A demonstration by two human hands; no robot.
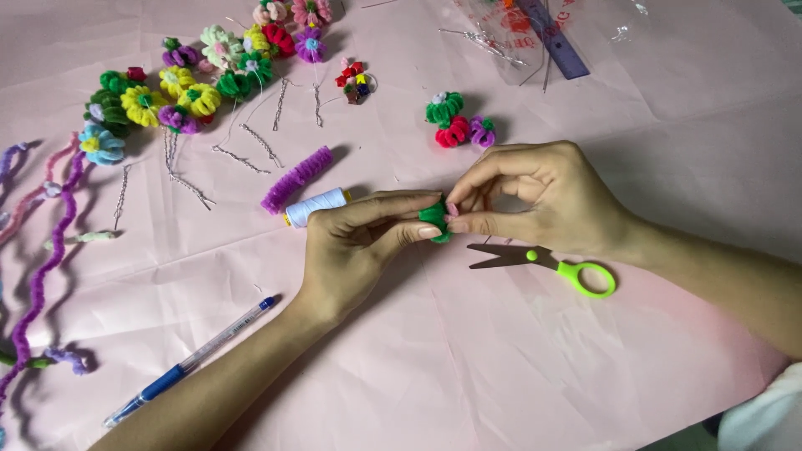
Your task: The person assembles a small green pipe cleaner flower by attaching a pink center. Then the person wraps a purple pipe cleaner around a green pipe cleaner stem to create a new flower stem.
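Hands meet over the middle of a pink worktop, both pinching one small green fuzzy piece. Left hand: thumb and forefinger pressed onto the piece from its left side, remaining fingers curled beneath. Right hand: fingertips closed on the same piece from its right, knuckles arched above it. The green piece sits between the two sets of fingertips, raised slightly off the worktop.

Positions relative to the green piece: scissors with lime handles lie just to its right and below, blades shut, tips pointing toward it. A spool of white thread lies to its left, just beyond the left hand's fingers, with a short purple fuzzy coil beside the spool. A blue pen lies well to its lower left. A small cluster of green, red and purple fuzzy flowers lies above it. A long row of many-coloured fuzzy flowers and bare twisted wires lie far to its upper left. Wavy purple and pink stems run down the far left edge.
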